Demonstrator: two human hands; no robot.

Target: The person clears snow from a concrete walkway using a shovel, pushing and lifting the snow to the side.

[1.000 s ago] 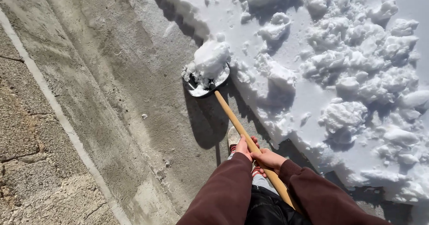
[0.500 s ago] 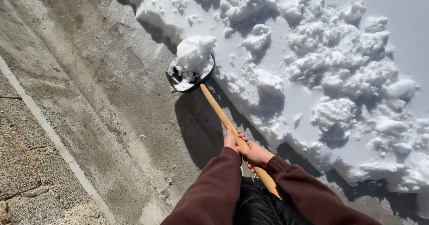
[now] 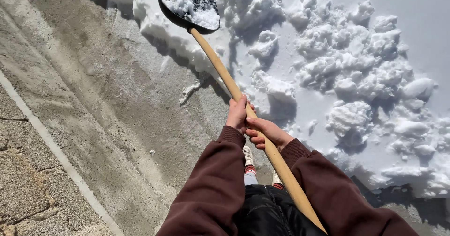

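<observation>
Both my hands grip the long wooden handle (image 3: 218,62) of a snow shovel, one just behind the other. My left hand (image 3: 237,114) is higher up the handle, and my right hand (image 3: 265,133) sits right below it. Both arms wear dark maroon sleeves. The black shovel blade (image 3: 187,6) is raised at the top of the view, with loose snow lying in it. It hangs over the edge of the snow bank (image 3: 337,67).
Wet bare concrete (image 3: 108,100) stretches to the left, with a pale line and rough paving stones (image 3: 23,179) beyond. Lumpy, broken snow covers the right side. My shoes (image 3: 247,157) stand on the concrete near the snow's edge.
The shovel blade has swung up and forward from the concrete toward the snow bank. The big snow lump on it is gone; only loose snow remains. My hands have risen with the handle.
</observation>
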